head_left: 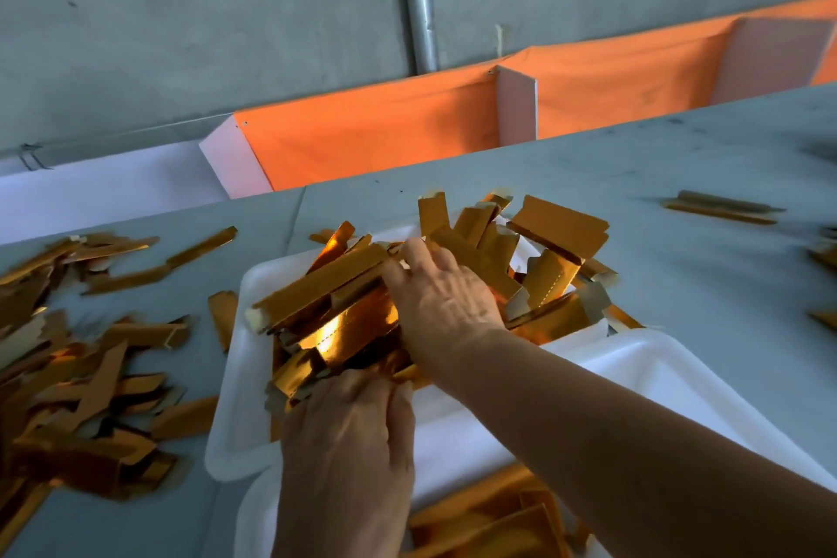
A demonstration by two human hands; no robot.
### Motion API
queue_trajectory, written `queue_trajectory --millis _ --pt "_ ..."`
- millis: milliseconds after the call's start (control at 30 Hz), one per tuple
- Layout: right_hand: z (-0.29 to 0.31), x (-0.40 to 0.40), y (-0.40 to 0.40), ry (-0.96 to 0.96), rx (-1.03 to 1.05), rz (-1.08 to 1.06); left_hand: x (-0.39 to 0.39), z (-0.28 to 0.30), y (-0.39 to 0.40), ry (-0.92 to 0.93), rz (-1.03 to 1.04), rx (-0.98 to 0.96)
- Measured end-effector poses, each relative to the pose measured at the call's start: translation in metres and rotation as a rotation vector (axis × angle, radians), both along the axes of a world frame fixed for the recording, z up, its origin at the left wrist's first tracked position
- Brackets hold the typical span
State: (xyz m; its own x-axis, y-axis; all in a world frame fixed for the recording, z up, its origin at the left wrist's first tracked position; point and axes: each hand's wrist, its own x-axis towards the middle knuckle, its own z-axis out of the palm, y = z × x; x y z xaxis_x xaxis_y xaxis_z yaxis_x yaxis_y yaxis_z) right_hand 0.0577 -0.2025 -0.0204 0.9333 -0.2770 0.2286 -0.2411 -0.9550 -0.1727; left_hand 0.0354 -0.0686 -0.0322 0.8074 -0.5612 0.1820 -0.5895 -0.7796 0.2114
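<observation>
The fingers (pixel 410 251) of the right hand (pixel 446 299) curl over the far side of a heap of gold strips (pixel 326 285), clamped on a bundle of them. The fingers (pixel 335 385) of the left hand (pixel 348 435) push into the heap's near edge; their tips are buried, so whether they grip cannot be told. The heap lies in a white tray (pixel 235 421) on the grey counter (pixel 679 276). A second tray (pixel 643 376) sits just beside it, nearer the person. Loose strips (pixel 90 376) litter the counter to the left. An orange cloth (pixel 385 136) hangs behind the counter.
</observation>
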Motion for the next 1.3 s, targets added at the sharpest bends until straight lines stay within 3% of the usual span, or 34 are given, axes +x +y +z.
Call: queue_trajectory --millis 233,700,900,1167,1300 --pt "-0.005 0.009 0.001 0.184 0.071 -0.009 -0.001 -0.002 0.001 0.040 -0.008 -0.078" --pt "-0.006 -0.001 0.000 -0.067 0.044 0.021 -0.002 -0.004 0.003 0.064 -0.009 -0.206" --pt "-0.007 -0.002 0.002 0.010 0.071 0.100 -0.002 -0.005 0.003 0.056 -0.011 -0.188" --pt "-0.009 0.011 -0.002 0.015 0.029 -0.028 -0.003 -0.004 0.003 0.059 -0.002 -0.207" --pt "-0.005 0.024 0.001 0.176 0.103 -0.058 -0.003 -0.005 0.004 0.060 -0.003 -0.207"
